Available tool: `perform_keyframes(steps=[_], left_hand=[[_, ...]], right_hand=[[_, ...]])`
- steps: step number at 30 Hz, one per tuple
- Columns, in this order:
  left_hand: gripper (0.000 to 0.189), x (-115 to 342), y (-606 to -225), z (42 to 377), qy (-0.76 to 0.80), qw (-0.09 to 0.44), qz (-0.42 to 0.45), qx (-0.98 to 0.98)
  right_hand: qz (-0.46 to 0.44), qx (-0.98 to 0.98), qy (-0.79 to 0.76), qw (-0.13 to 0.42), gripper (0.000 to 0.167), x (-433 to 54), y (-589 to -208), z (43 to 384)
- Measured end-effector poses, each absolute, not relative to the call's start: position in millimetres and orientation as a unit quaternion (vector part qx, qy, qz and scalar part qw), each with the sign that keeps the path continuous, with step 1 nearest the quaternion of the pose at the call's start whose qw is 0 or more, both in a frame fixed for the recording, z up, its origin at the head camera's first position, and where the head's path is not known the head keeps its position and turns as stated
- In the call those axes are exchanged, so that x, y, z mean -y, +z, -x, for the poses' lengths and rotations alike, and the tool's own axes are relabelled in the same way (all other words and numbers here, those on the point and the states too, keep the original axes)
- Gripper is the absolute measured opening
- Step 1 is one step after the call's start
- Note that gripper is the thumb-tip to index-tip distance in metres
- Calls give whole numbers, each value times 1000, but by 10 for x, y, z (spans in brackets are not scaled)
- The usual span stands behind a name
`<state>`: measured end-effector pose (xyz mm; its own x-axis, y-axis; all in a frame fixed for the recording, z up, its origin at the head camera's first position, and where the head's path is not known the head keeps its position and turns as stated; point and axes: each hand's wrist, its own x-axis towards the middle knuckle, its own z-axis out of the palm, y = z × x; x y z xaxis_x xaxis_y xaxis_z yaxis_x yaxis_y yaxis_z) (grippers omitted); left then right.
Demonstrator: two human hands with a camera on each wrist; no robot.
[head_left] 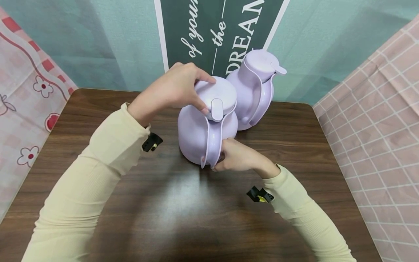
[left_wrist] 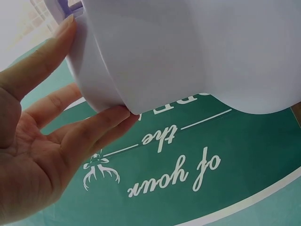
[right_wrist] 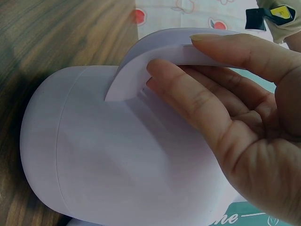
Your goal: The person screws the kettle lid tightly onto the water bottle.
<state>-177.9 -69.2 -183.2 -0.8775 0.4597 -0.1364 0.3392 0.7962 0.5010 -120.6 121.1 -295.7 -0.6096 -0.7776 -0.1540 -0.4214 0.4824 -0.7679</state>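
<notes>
A lilac thermos jug (head_left: 192,131) stands near the back of the table, its handle toward me. My left hand (head_left: 180,84) holds the round lid (head_left: 222,89) from the left; in the left wrist view the thumb lies on one side of the lid (left_wrist: 91,70) and the fingertips on its lower edge. Low on the jug's right side, my right hand (head_left: 238,155) grips the handle (head_left: 214,140), with the thumb on its outer face and the fingers reaching through behind it in the right wrist view.
A second lilac jug (head_left: 243,91) stands close behind and to the right, partly hidden by the front one. The wooden table (head_left: 183,218) ends at a green cloth wall (head_left: 124,47) with a lettered panel (head_left: 209,11). Pink checked cloth (head_left: 376,120) hangs on the right.
</notes>
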Motion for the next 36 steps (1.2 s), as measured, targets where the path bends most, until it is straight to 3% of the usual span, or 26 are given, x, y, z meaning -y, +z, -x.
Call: perform_keyframes(steps=[17,32,36], left_hand=[[70,713,-1811,1829,218,151,-237,-935],[75,738,-1794,1739,248,141,-192,-939],[59,719,-1814,1708,255,127,-180,-941]], right_hand=[[359,-830,-342,254,31,-1204,-2945,1216],[359,-831,-340,254,29,-1205,-2967,1216],[358,-830,-343,255,27,-1206,-2959,1209]])
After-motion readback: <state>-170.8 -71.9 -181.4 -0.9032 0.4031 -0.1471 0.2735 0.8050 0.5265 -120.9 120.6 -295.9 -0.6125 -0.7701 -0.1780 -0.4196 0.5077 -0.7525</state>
